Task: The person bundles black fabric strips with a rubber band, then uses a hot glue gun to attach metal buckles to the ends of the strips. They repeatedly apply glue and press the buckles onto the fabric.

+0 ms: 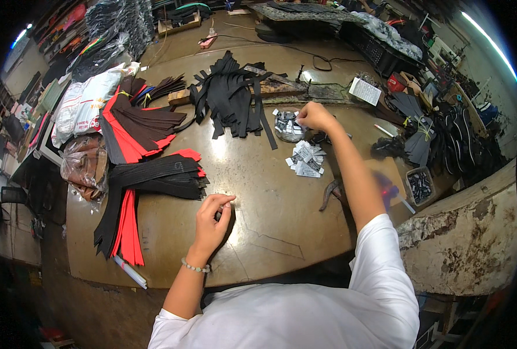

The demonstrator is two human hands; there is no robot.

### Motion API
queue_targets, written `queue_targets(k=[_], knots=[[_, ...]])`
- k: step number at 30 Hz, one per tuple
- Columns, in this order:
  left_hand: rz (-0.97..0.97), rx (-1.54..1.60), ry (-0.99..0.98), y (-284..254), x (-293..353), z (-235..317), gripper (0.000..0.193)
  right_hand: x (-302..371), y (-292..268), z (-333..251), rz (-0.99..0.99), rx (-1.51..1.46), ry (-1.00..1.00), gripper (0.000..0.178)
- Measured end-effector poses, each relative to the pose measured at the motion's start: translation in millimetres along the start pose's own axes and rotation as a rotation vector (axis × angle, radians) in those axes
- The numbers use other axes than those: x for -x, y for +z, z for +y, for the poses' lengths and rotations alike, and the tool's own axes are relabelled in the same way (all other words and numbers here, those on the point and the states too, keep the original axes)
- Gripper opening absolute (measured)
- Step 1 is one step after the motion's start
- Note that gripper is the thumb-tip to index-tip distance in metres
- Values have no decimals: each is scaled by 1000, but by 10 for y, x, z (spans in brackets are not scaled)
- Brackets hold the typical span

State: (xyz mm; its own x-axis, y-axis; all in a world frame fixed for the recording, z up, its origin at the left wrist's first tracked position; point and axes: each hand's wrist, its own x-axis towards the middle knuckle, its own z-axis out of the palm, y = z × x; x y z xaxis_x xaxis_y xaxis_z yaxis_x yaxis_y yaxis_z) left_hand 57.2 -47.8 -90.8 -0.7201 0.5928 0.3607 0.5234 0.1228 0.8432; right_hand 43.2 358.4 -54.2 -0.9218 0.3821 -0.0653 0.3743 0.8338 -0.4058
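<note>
My right hand (315,118) reaches forward over the edge of a round clear container (290,129) that holds small shiny pieces. Its fingertips are pinched together; whatever they grip is too small to name. Just nearer than the container lies a loose pile of small white and grey printed labels (306,159). My left hand (213,220) is over the bare tabletop (264,203), fingers curled toward the thumb, and what lies within them cannot be made out. Left of it are stacked black fabric strips (153,179), with red strips (128,232) showing beneath.
Dark brown strips (139,125) and a white plastic sack (87,107) sit on the left. A heap of black strips (226,96) rests at the far middle. To the right are pliers (330,193), a white box (364,91) and a small tub of dark pieces (420,186).
</note>
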Motion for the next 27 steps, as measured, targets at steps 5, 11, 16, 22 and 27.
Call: queue_targets(k=[5, 11, 16, 22, 27], knots=[[-6, 4, -8, -12, 8, 22, 17, -53, -83, 255, -32, -129, -109, 15], [-24, 4, -20, -11, 8, 26, 17, 85, -68, 124, 36, -155, -41, 25], [-33, -2, -4, -14, 1, 29, 18, 142, 21, -82, 26, 144, -7, 36], [-17, -4, 3, -34, -2, 29, 17, 87, -90, -51, 39, 62, 14, 26], [-20, 17, -8, -42, 7, 29, 17, 153, -297, 102, 163, -28, -31, 20]])
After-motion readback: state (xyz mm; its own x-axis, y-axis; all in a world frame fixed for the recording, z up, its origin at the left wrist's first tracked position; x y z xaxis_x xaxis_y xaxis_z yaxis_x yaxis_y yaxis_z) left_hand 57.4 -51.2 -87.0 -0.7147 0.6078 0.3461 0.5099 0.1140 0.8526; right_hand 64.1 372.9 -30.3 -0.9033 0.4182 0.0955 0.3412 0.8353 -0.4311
